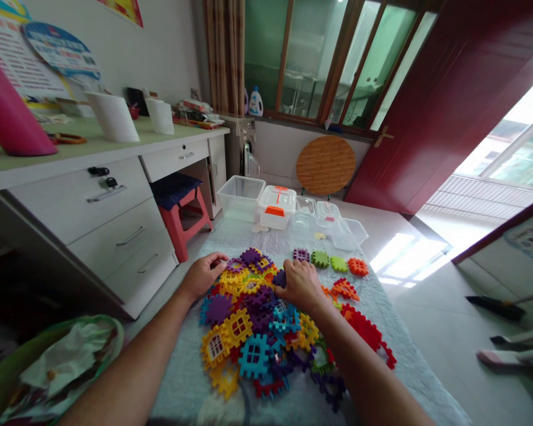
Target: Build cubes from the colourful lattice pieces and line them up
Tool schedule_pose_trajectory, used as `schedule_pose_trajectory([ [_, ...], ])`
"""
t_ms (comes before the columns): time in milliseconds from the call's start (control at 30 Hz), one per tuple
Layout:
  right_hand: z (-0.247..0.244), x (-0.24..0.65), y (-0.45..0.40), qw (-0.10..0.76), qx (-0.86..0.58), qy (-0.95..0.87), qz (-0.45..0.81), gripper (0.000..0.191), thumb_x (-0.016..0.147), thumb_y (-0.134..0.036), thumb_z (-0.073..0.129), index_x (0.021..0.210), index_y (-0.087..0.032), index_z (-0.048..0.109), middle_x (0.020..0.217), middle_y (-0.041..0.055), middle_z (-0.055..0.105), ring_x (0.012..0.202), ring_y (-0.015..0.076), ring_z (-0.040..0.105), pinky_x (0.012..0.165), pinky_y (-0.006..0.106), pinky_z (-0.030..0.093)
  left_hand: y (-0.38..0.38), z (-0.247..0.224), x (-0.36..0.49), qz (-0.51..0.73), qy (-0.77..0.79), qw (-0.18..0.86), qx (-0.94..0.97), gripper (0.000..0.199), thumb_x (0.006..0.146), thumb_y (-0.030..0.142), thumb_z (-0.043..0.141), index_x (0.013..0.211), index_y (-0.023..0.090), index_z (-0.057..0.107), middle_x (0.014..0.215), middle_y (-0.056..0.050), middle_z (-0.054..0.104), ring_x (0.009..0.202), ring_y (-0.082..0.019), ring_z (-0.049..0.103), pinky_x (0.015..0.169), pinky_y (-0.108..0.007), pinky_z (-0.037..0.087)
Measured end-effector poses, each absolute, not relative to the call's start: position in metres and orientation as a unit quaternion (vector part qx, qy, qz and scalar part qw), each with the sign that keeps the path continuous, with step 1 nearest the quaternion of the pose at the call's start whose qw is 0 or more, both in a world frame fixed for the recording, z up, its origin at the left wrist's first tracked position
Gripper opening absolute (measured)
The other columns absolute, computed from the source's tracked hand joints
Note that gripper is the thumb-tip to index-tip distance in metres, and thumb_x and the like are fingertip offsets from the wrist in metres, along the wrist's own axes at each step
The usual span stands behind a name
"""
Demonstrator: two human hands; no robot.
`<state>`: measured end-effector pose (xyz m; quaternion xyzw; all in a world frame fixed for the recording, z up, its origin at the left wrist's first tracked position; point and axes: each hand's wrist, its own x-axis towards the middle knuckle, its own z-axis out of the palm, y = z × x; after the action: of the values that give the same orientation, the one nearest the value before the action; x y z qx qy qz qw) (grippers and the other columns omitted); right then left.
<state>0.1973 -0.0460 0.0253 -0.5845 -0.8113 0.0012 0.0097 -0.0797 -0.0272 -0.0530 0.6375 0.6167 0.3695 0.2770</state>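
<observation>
My right hand (301, 283) is closed over the pile, its fingers on a dark purple interlocking block (279, 278). At the pile's back left edge rests my left hand (203, 276), fingers loosely curved and thumb apart, beside a purple window block (235, 265). Between my arms lie heaped toothed plastic blocks, among them a flat purple one (219, 309), a yellow window block (238, 327) and a blue window block (254, 355). Behind my right hand, a purple block (301, 255), two green blocks (320, 259) and an orange block (357, 267) form a row.
Red blocks (362, 326) lie right of my right forearm. Along the far end of the cloth-covered table (266, 239) stand a clear bin (241, 201), a lidded box with orange handles (277, 208) and smaller clear containers (327, 211). A waste bin (115, 337) is at left.
</observation>
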Motion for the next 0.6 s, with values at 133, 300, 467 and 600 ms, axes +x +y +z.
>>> schedule_pose_trajectory([
  [133, 0.021, 0.200, -0.045, 0.004, -0.581, -0.814, -0.005, 0.040, 0.075, -0.050, 0.061, 0.099, -0.018, 0.059, 0.096, 0.0132, 0.066, 0.093, 0.0283, 0.056, 0.080, 0.037, 0.036, -0.027, -0.052, -0.079, 0.368, 0.618, 0.275, 0.638, 0.036, 0.077, 0.046, 0.053, 0.096, 0.019, 0.067, 0.072, 0.001, 0.063, 0.068, -0.016, 0.058, 0.066, -0.026, 0.043],
  [300, 0.019, 0.202, -0.043, 0.006, -0.580, -0.815, -0.006, 0.041, 0.073, -0.049, 0.062, 0.100, -0.019, 0.059, 0.096, 0.0125, 0.066, 0.092, 0.0278, 0.056, 0.080, 0.036, 0.035, -0.028, -0.050, -0.079, 0.366, 0.621, 0.272, 0.637, 0.036, 0.077, 0.047, 0.053, 0.096, 0.019, 0.066, 0.070, 0.001, 0.062, 0.067, -0.016, 0.057, 0.067, -0.026, 0.043],
  [467, 0.035, 0.210, -0.023, 0.044, -0.586, -0.809, 0.000, 0.041, 0.073, -0.045, 0.063, 0.105, -0.020, 0.057, 0.098, 0.0108, 0.066, 0.092, 0.0263, 0.056, 0.080, 0.035, 0.035, -0.028, -0.050, -0.079, 0.361, 0.622, 0.281, 0.636, 0.037, 0.077, 0.048, 0.052, 0.096, 0.019, 0.065, 0.071, 0.001, 0.061, 0.067, -0.016, 0.057, 0.066, -0.026, 0.043],
  [600, 0.041, 0.218, 0.015, 0.073, -0.585, -0.807, 0.004, 0.041, 0.074, -0.038, 0.061, 0.110, -0.020, 0.056, 0.101, 0.0099, 0.066, 0.094, 0.0262, 0.056, 0.082, 0.035, 0.035, -0.030, -0.045, -0.077, 0.362, 0.623, 0.283, 0.633, 0.039, 0.076, 0.050, 0.053, 0.095, 0.018, 0.065, 0.070, 0.001, 0.061, 0.066, -0.017, 0.057, 0.066, -0.026, 0.044],
])
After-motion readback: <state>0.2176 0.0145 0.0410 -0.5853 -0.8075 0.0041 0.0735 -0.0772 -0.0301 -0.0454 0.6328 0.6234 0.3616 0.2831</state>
